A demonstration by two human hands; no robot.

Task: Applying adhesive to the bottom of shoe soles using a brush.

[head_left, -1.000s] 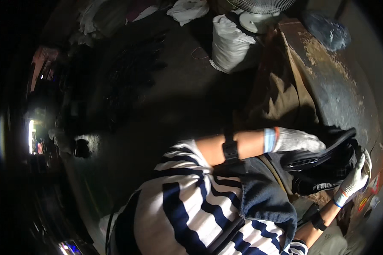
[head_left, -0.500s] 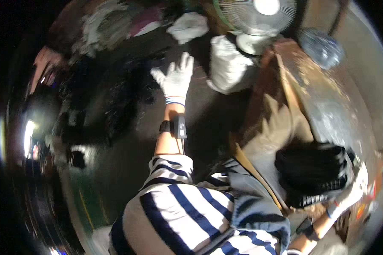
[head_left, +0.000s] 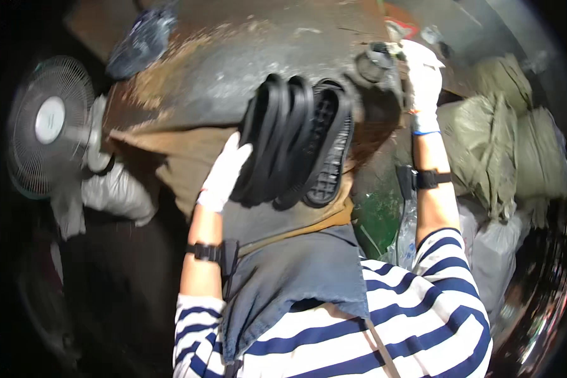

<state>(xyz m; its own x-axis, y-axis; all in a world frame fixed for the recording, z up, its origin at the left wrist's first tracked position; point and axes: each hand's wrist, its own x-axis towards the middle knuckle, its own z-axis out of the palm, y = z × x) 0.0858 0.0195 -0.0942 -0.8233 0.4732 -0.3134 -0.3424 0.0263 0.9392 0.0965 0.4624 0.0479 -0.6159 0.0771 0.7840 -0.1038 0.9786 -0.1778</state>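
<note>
Several black shoe soles (head_left: 294,142) stand side by side on edge in front of me, at the near edge of the worktable. The rightmost one shows a gridded inner face. My left hand (head_left: 225,173), in a white glove, lies against the left side of the row with its fingers stretched out and thumb apart. Far to the right, my gloved right hand (head_left: 424,79) reaches over the table's corner with its fingers bent. What it holds, if anything, cannot be made out. Just left of it stands a small dark round pot (head_left: 373,65).
The worn worktable (head_left: 220,69) has a brown cloth (head_left: 189,154) along its front. A dark plastic bag (head_left: 143,41) lies at its back left. At the left is a standing fan (head_left: 50,123) by a white sack (head_left: 121,195). Stuffed olive bags (head_left: 485,148) crowd the right.
My view has swung to the right, bringing the soles to the middle. My left hand, spread over the dark floor before, is now against the soles. My right hand is now farther out.
</note>
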